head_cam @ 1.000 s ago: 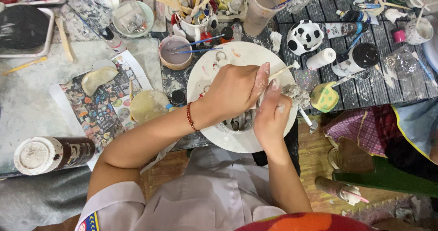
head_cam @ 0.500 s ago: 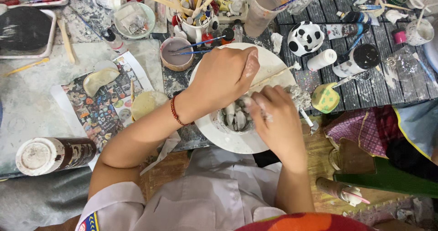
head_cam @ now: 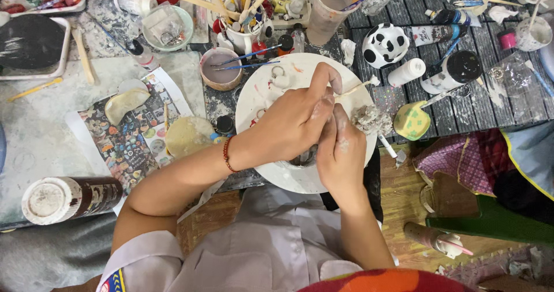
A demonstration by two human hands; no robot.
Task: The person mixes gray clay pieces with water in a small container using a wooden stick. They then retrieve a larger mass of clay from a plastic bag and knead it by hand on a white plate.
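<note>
Crowding white plate [head_cam: 265, 101], hands [head_cam: 320, 130] meet.

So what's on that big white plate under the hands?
On the white plate show small pale rings and red smears at its left, and a grey crumbly lump at its right edge. The left hand and right hand cover the middle, hiding what they work on.

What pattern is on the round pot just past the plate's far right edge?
White with black cow-like patches: the round pot shows best in the head view, beyond the white plate.

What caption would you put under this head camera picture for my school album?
Left hand and right hand work together over a white plate on a cluttered craft table.
</note>
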